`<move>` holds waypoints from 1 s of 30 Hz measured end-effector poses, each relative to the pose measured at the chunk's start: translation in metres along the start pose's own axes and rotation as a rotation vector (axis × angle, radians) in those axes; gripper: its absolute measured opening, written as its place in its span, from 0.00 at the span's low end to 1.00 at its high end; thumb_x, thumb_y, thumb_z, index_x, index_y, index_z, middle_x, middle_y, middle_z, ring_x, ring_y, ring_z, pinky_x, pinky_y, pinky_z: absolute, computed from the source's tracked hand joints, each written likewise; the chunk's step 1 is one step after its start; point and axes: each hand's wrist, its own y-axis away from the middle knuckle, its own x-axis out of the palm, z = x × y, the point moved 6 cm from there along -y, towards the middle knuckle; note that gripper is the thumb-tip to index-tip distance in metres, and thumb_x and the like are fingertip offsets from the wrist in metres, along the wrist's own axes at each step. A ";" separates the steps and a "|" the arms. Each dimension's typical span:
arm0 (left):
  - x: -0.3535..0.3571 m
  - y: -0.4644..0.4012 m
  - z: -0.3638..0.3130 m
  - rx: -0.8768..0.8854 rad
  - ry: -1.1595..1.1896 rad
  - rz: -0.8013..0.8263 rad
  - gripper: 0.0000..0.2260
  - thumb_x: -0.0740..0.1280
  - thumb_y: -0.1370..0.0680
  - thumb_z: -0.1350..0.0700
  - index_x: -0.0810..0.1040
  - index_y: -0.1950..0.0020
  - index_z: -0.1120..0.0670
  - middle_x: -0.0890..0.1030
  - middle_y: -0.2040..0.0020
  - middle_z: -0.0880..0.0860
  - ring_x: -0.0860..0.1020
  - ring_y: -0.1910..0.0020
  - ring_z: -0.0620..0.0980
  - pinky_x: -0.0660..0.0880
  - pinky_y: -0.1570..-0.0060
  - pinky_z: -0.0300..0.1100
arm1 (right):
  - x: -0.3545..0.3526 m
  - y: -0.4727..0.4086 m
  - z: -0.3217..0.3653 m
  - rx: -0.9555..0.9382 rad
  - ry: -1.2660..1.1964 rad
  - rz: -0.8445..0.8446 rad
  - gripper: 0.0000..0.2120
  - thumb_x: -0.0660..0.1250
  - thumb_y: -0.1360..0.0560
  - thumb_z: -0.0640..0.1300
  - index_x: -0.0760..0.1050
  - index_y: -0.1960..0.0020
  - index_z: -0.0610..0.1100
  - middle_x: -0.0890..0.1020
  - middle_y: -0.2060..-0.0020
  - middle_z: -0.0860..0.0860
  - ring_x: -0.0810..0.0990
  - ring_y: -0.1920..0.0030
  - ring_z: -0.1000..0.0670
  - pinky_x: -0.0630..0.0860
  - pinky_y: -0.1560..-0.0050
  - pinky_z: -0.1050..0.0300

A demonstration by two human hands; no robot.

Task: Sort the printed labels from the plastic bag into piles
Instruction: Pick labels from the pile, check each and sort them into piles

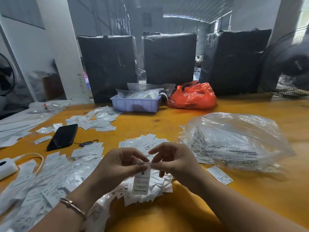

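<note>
So both hands are up over the counter (184,213) pinching the same label (141,181) by its top edge: left hand (117,166) with thumb and fingers curled on the left corner, right hand (173,162) nipping the right corner, index finger lifted. The label hangs straight down between them and reads "M" at the top, some care symbols in the middle, and "MADE IN" something at the bottom, too soft to finish reading. There's a bracelet (72,206) on the left wrist.

Right under the label is a heap of labels (155,190); you can catch "XS" and "S" on a couple. Left of the label, a big messy spread of labels (41,181), one showing "XS" upside down. Right of it, a lone label (219,174) marked "S", and past that the clear plastic bag (234,141), full, with mirrored print I can't read.

Further back left of the label: a black phone (62,137), a white power bank (5,167), more small piles. Behind it all, a lavender tray (135,104), an orange bag (192,96), three black-wrapped bundles (169,59), and a fan (287,64).
</note>
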 end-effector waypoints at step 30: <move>-0.078 0.001 0.035 -0.324 -0.997 -0.419 0.03 0.69 0.22 0.52 0.80 0.53 0.43 0.78 0.42 0.49 0.72 0.38 0.52 0.72 0.51 0.46 | -0.140 -0.005 -0.026 0.535 1.485 -0.489 0.05 0.61 0.25 0.39 0.74 0.53 0.47 0.78 0.50 0.49 0.75 0.48 0.46 0.64 0.49 0.52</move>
